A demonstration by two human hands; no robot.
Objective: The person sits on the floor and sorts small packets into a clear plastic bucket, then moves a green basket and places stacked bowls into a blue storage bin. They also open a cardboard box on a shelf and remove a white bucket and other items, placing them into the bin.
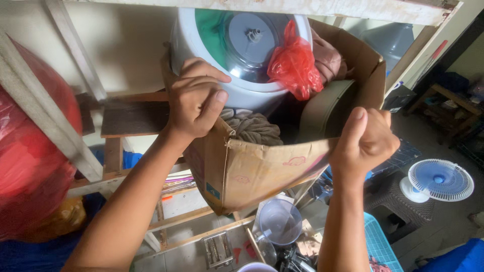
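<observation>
Your left hand (194,98) grip is clamped on the cardboard box (262,168) at its left corner; your right hand (365,141) grip is clamped on the right rim. Box raised between them. Just beyond the left grip: white round appliance (242,50), red plastic bag (292,63), bundled cloth (254,128). Below right: blue fan (439,180).

Your left hand (195,98) hides the cardboard box's (262,174) near corner rim, and your right hand (365,138) covers its other edge. The box wall conceals the white tub's (201,45) lower part. The red sack (30,151) runs off the left edge.
</observation>
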